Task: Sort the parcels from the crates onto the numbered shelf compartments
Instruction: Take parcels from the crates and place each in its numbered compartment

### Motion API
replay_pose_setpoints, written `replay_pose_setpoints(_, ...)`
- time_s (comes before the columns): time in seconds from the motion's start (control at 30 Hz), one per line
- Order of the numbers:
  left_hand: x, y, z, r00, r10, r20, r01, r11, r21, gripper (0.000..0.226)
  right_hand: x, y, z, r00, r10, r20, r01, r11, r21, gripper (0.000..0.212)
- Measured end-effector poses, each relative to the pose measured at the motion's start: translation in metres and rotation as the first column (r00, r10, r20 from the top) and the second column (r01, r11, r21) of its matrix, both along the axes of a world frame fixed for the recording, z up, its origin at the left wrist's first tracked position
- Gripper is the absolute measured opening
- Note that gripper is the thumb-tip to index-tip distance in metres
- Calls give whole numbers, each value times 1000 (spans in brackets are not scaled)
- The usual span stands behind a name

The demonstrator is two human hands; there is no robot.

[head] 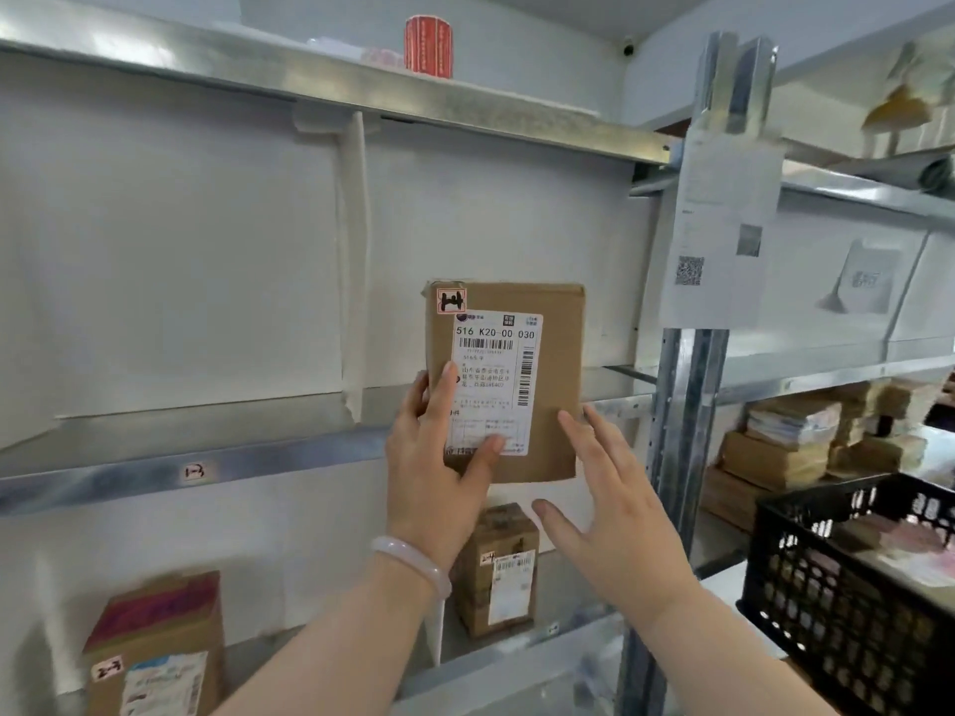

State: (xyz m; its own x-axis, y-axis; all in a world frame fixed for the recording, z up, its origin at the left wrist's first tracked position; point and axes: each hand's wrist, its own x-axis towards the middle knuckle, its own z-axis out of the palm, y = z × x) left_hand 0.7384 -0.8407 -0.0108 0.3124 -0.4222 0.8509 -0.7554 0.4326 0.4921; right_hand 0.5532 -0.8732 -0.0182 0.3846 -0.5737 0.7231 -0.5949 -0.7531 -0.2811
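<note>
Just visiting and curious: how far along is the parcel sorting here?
Done: two boxes, the left box and the right box, stand on the lower shelf. In hand: the left hand holds a brown parcel tagged 1-4 up at the middle shelf; the right hand is open beside it. Left: the black crate at right holds more items, so sorting likely goes on.

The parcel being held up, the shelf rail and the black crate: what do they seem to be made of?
Parcel: brown cardboard, matte, with creased edges; its white label looks like paper. Shelf rail: probably galvanised steel, grey with a mottled sheen. Black crate: likely moulded plastic, judging by its regular lattice of holes.
</note>
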Motion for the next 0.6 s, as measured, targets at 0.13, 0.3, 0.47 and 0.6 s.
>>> replay_pose_setpoints(0.13,3,-43,19,996,85,-20,-85,996,-15,85,-5,-46,16,995,75,-67,-75,997,-1,83)
replay_pose_setpoints(0.3,23,-84,24,979,203,4,-203,979,-6,85,9,-93,19,981,179,-80,-179,984,7,79)
replay_pose_setpoints(0.47,36,-103,17,972,236,-3,-236,971,50,90,23,-114,11,968,232,-91,-231,973,26,77)
replay_pose_setpoints(0.6,49,-113,11,968,251,-30,-249,967,52,92,35,-129,11,958,264,-109,-264,964,14,75)
